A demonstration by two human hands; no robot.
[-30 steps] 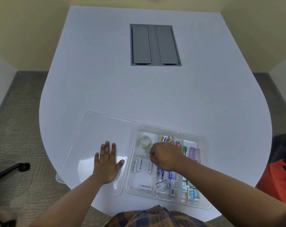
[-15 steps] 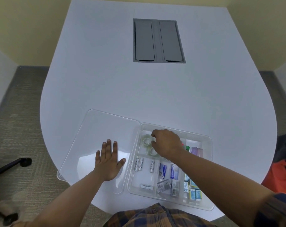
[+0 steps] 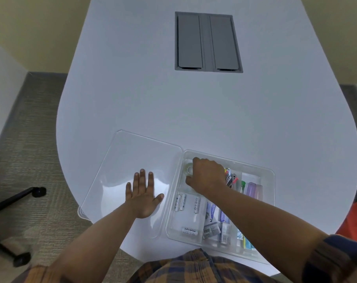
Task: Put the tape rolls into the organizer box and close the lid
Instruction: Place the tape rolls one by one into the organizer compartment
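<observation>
The clear organizer box (image 3: 272, 181) sits open at the table's near edge, and its clear lid (image 3: 132, 158) lies flat to its left. My left hand (image 3: 142, 198) rests palm down on the lid with the fingers spread. My right hand (image 3: 208, 174) reaches into the box's far-left compartment, where thumb and forefinger curl around a clear tape roll (image 3: 188, 169). The palm hides most of that compartment, so a second roll under it cannot be made out.
Batteries (image 3: 179, 202) lie in the near-left compartment, with pens (image 3: 230, 178), tubes and small packets to the right. A grey cable hatch (image 3: 207, 41) is set into the far tabletop. A black chair base (image 3: 14, 199) stands at left, an orange bag (image 3: 355, 217) at right.
My right hand has moved from the middle of the box to its far-left corner and come down over the tape rolls. My left hand has stayed flat on the lid.
</observation>
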